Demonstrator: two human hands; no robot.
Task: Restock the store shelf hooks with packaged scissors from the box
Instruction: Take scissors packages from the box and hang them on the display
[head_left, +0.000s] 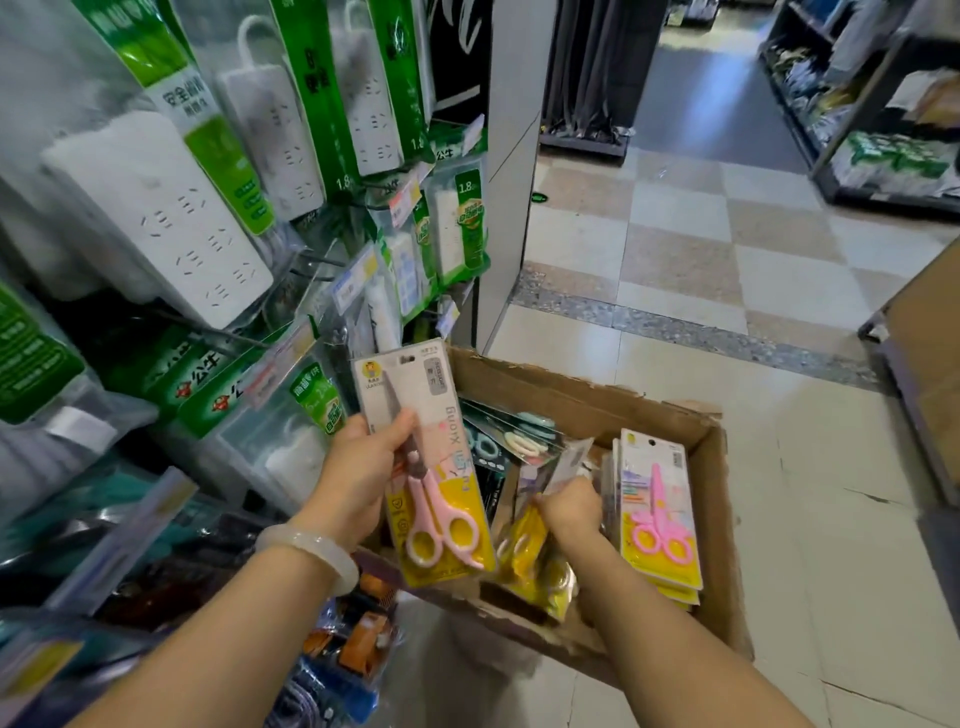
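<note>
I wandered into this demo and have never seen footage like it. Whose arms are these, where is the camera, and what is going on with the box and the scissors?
There is no machine here: these are a person's two bare arms. The single picture comes from a wide-angle camera worn on the person's head, looking forward and down, so you see roughly what they see.

The left hand, with a pale bracelet on its wrist, holds up a pack of pink scissors on a yellow and grey card. The right hand reaches down into the cardboard box and grips another pack there. The box also holds a stack of pink scissors packs at its right side, with more packs behind.

On the left is the store shelf, where packaged white power strips with green labels hang. The tiled floor stretches beyond.
</note>
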